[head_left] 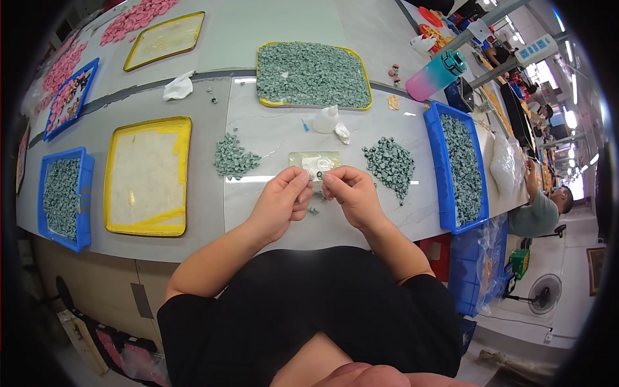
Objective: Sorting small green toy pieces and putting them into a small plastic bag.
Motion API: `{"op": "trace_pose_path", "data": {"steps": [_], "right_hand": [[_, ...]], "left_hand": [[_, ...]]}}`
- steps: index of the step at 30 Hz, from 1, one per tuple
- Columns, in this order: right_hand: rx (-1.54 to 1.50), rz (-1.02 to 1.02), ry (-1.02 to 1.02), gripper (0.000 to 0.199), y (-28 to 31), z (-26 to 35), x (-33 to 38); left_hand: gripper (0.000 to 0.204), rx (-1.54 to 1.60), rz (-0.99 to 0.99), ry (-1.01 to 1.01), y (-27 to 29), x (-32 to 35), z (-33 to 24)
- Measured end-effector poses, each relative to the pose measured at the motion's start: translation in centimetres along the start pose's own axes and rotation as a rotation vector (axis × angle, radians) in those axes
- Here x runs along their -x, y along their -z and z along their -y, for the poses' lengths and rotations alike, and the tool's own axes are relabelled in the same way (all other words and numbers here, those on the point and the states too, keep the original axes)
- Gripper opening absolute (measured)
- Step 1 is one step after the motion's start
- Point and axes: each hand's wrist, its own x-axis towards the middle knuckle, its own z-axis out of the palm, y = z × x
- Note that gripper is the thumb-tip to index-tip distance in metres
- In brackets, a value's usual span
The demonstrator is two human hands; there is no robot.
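Just over a pale yellowish flat block [296,158] with a white patch, my two hands meet at the fingertips. My right hand [353,195] pinches a small dark green piece [320,175] between thumb and forefinger. The left thumb and forefinger are pressed together beside it; what my left hand [278,201] holds is too small to make out. To the left lies a loose pile of light green pieces [236,157]. A darker, shinier green pile [389,166] sits to the right. Beyond the block stands a small white squeeze bottle [325,120], with a blue cap [305,126] and crumpled white tissue [342,133] near it.
A yellow-rimmed tray [264,101] of green pieces lies at the back. Blue bins of green pieces stand right [436,161] and left [82,219], beside a yellow tray [145,177]. A teal-pink bottle [433,76] stands back right. Another person [538,213] is farther right.
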Motion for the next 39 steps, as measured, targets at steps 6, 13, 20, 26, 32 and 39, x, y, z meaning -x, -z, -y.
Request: {"op": "trace_pose_path", "data": {"steps": [6, 13, 20, 26, 32, 39], "right_hand": [[0.486, -0.091, 0.427, 0.013, -1.2, 0.1, 0.2], [1.032, 0.010, 1.147, 0.029, -2.0, 0.7, 0.1], [1.145, 0.037, 1.256, 0.032, -2.2, 0.9, -0.1], [1.175, 0.033, 1.293, 0.032, -2.1, 0.8, -0.2], [1.203, 0.055, 1.286, 0.032, -2.2, 0.6, -0.2], [1.110, 0.041, 1.293, 0.029, -2.8, 0.0, 0.1]], "left_hand": [[0.025, -0.021, -0.042, 0.044, -0.3, 0.6, -0.5], [0.031, -0.029, 0.015, 0.078, 0.0, 0.8, -0.7], [0.032, -0.063, 0.019, 0.098, 0.1, 0.9, -0.8], [0.031, -0.044, 0.037, 0.109, 0.5, 0.9, -0.9], [0.034, -0.086, -0.016, 0.078, 0.1, 1.0, -0.9], [0.033, -0.241, -0.054, -0.145, 0.2, 1.6, 0.8]]}}
